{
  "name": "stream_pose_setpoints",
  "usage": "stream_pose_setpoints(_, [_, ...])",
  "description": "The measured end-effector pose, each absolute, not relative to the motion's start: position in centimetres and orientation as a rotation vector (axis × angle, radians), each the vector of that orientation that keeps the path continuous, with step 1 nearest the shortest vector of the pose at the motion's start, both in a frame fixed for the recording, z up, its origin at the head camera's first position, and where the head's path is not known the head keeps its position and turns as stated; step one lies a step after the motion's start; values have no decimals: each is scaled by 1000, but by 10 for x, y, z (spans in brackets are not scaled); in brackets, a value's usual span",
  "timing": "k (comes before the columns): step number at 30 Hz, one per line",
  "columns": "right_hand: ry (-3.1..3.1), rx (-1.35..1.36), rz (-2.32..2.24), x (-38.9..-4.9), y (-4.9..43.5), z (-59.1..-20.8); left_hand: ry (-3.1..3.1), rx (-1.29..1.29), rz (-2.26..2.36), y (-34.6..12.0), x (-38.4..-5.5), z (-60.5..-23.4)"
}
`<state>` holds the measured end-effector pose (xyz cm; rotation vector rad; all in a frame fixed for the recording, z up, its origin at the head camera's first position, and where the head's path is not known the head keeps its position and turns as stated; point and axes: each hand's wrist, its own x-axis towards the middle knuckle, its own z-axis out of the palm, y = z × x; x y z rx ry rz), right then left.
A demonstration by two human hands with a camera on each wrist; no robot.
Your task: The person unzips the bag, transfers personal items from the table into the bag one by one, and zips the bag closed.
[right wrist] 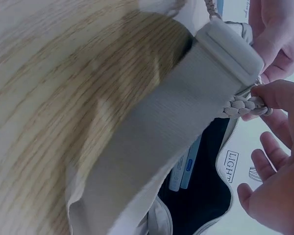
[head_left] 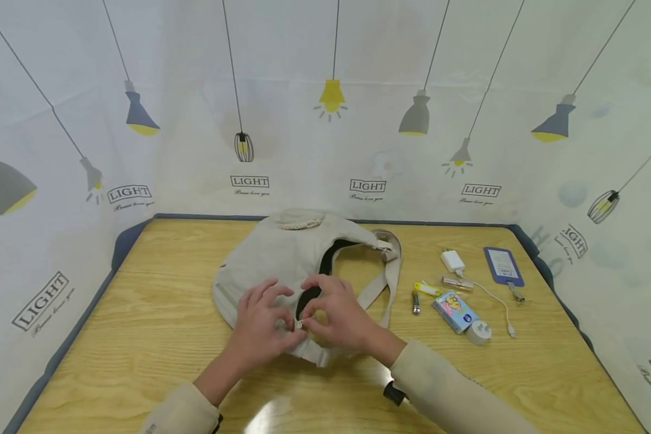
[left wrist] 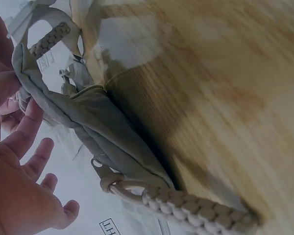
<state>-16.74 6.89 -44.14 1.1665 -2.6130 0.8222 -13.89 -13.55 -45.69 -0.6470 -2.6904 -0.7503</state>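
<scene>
Two pinches: L hand (head_left: 263, 328) holds the beige bag's (head_left: 266, 259) edge betw. thumb & index, other fingers loose; R hand (head_left: 339, 316) pinches the end of a braided zip pull (right wrist: 241, 106), its remaining fingers spread; they meet at approx. 5 o'clock on the bag, which lies mid-counter (head_left: 157, 301); its mouth runs off toward 1 o'clock from the hands, dark lining (right wrist: 201, 191) showing, w/ a light-blue item (right wrist: 188, 169) inside, can't ID; strap (head_left: 393, 271) loops out at 2 o'clock.

Risks, my guess: zip could snag if slack cloth or lining folds into the teeth, likelier if L hand slips & the soft edge bunches; pull could slide from R fingertips if tugged off-line, since only its end is held; contents might spill if the bag tips w/ mouth open.

Farther out, at 3 o'clock: nail clipper (head_left: 416, 302), blue packet (head_left: 456, 311), round white plug (head_left: 478, 331); nearer 2 o'clock: white charger (head_left: 452, 261), blue badge holder (head_left: 503, 265); a wide R elbow swing could scatter the closest.
</scene>
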Motion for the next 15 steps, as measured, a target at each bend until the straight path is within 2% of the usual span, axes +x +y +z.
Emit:
stream_pose_setpoints(9, [-2611, 1077, 532, -167, 69, -441, -2670, -688, -770, -134, -140, -459])
stream_pose_setpoints(15, [-2611, 1018, 495, -168, 69, -445, -2666, -738, -774, -134, -141, -460])
